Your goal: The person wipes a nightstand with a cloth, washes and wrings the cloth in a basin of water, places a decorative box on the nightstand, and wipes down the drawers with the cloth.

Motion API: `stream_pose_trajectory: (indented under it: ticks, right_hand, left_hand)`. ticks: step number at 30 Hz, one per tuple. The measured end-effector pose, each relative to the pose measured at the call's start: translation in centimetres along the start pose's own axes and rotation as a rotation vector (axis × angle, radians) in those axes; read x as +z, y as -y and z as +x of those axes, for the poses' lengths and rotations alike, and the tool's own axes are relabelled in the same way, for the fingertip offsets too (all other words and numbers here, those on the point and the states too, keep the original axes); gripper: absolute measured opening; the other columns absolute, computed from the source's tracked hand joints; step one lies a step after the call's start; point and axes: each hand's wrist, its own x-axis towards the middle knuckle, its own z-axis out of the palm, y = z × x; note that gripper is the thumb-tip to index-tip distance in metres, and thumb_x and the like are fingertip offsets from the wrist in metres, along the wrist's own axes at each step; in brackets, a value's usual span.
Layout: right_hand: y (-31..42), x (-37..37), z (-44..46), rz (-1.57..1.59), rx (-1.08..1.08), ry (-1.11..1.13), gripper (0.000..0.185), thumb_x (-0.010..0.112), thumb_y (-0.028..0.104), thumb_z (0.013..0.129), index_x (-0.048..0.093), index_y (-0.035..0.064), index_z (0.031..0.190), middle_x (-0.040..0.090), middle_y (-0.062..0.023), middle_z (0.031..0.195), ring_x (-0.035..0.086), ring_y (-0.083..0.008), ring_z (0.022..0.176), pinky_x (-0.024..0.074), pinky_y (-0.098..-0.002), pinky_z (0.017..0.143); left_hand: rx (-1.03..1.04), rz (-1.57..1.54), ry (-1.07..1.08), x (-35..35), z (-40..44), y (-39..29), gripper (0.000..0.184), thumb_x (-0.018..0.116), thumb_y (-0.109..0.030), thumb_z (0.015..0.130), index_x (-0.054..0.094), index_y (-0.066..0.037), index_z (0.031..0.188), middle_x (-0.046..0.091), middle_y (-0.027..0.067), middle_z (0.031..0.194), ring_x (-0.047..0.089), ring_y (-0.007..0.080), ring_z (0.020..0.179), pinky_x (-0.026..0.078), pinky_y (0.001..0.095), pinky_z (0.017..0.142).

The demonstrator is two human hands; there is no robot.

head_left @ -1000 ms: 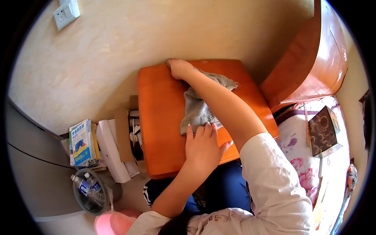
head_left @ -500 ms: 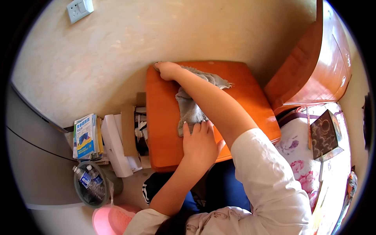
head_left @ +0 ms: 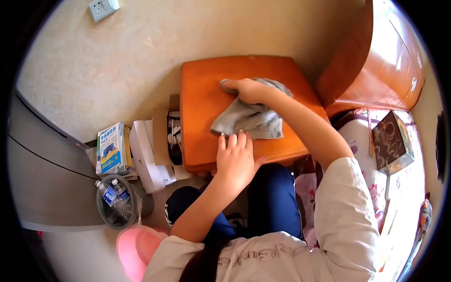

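A grey cloth point(head_left: 256, 121) lies spread in loose folds on the orange-brown wooden tabletop point(head_left: 199, 103). My right hand point(head_left: 249, 90) is on its far part, fingers pressed down and closed round a bunched end that sticks out to the left. My left hand point(head_left: 234, 157) rests flat at the near edge of the top, fingers stretched out and a little apart. Those fingertips come up to the cloth's near border; whether they press on it I cannot tell.
Left of the table stand an open cardboard box point(head_left: 161, 136), a long white box point(head_left: 143, 155), stacked booklets point(head_left: 110, 148), a bin point(head_left: 101, 214) with plastic bottles and a pink basin point(head_left: 131, 249). On the right are a curved wooden headboard point(head_left: 361, 80) and a dark patterned box point(head_left: 390, 143) on the bed.
My right hand has moved from the far left corner toward the middle of the top, pulling the cloth right and nearer. My left hand stays by the near edge. The view has shifted slightly.
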Motion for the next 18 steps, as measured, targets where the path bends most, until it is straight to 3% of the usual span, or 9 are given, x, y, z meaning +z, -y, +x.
stream_pose_trajectory:
  ticks: [1, 3, 6, 9, 10, 12, 15, 18]
  right_hand:
    - [0.0, -0.9, -2.2, -0.028, 0.179, 0.029, 0.036, 0.043, 0.008, 0.081, 0.053, 0.0166, 0.115, 0.057, -0.0168, 0.111, 0.055, -0.0346, 0.099, 0.043, -0.0407, 0.08]
    - [-3.6, -0.9, -4.2, -0.2, 0.11, -0.055, 0.033, 0.042, 0.014, 0.082, 0.055, 0.0131, 0.112, 0.056, -0.0181, 0.113, 0.055, -0.0372, 0.099, 0.044, -0.0408, 0.079]
    - [-8.3, 0.8, -6.4, -0.111, 0.116, -0.197, 0.033, 0.048, 0.025, 0.082, 0.057, 0.01, 0.11, 0.054, -0.0212, 0.114, 0.053, -0.04, 0.101, 0.0432, -0.0403, 0.084]
    - [-5.6, 0.6, -11.6, -0.078, 0.147, -0.194, 0.054, 0.056, 0.042, 0.077, 0.054, 0.0047, 0.116, 0.051, -0.0234, 0.119, 0.048, -0.04, 0.11, 0.0386, -0.0401, 0.092]
    - [-5.1, 0.8, -12.9, -0.104, 0.111, -0.186, 0.061, 0.059, 0.043, 0.075, 0.049, 0.0024, 0.12, 0.047, -0.0233, 0.124, 0.044, -0.0384, 0.114, 0.0356, -0.0399, 0.095]
    - [-4.4, 1.2, -15.1, -0.151, 0.038, -0.172, 0.078, 0.064, 0.045, 0.07, 0.041, -0.0021, 0.128, 0.038, -0.0231, 0.133, 0.036, -0.0352, 0.124, 0.0296, -0.0396, 0.101]
    - [-2.7, 3.0, -18.1, -0.367, 0.057, -0.386, 0.088, 0.066, 0.051, 0.065, 0.038, -0.0005, 0.13, 0.036, -0.0181, 0.137, 0.029, -0.0315, 0.129, 0.0288, -0.0467, 0.101]
    - [-1.3, 4.3, -20.1, -0.314, 0.339, -0.6, 0.089, 0.07, 0.045, 0.062, 0.036, 0.0001, 0.131, 0.033, -0.0184, 0.138, 0.029, -0.0318, 0.129, 0.0293, -0.0472, 0.1]
  left_hand:
    - [0.031, 0.011, -0.033, 0.2, -0.5, -0.2, 0.066, 0.059, -0.048, 0.077, 0.049, 0.004, 0.116, 0.052, 0.0155, 0.116, 0.047, 0.0274, 0.104, 0.03, 0.0452, 0.097]
    - [0.025, -0.026, 0.014, -0.4, -0.7, -0.2, 0.063, 0.058, -0.048, 0.078, 0.049, 0.002, 0.116, 0.051, 0.0146, 0.119, 0.047, 0.0282, 0.107, 0.031, 0.0464, 0.097]
    - [0.074, -0.088, -0.103, 0.2, -1.0, 0.2, 0.056, 0.054, -0.048, 0.082, 0.054, 0.0, 0.11, 0.056, 0.0144, 0.113, 0.049, 0.0281, 0.106, 0.032, 0.0482, 0.096]
    - [0.033, -0.035, -0.166, 0.4, -0.7, -0.6, 0.053, 0.054, -0.047, 0.082, 0.055, 0.0, 0.105, 0.059, 0.0143, 0.105, 0.051, 0.029, 0.102, 0.032, 0.0493, 0.095]
    - [0.04, -0.05, -0.177, 0.3, -0.5, -0.6, 0.05, 0.054, -0.046, 0.082, 0.055, 0.0, 0.102, 0.061, 0.0137, 0.095, 0.053, 0.0297, 0.096, 0.033, 0.05, 0.095]
    - [0.021, -0.048, -0.111, -0.3, 0.0, -0.8, 0.048, 0.055, -0.045, 0.082, 0.056, -0.001, 0.101, 0.06, 0.0132, 0.091, 0.053, 0.0296, 0.093, 0.033, 0.05, 0.094]
    - [0.002, -0.059, -0.102, -0.3, 0.9, -0.9, 0.049, 0.057, -0.044, 0.081, 0.055, -0.001, 0.105, 0.058, 0.0137, 0.089, 0.052, 0.0302, 0.093, 0.034, 0.0496, 0.094]
    - [0.021, -0.002, -0.118, 0.0, 1.7, -1.3, 0.054, 0.058, -0.043, 0.08, 0.052, -0.002, 0.115, 0.056, 0.0157, 0.095, 0.05, 0.0316, 0.096, 0.034, 0.0491, 0.094]
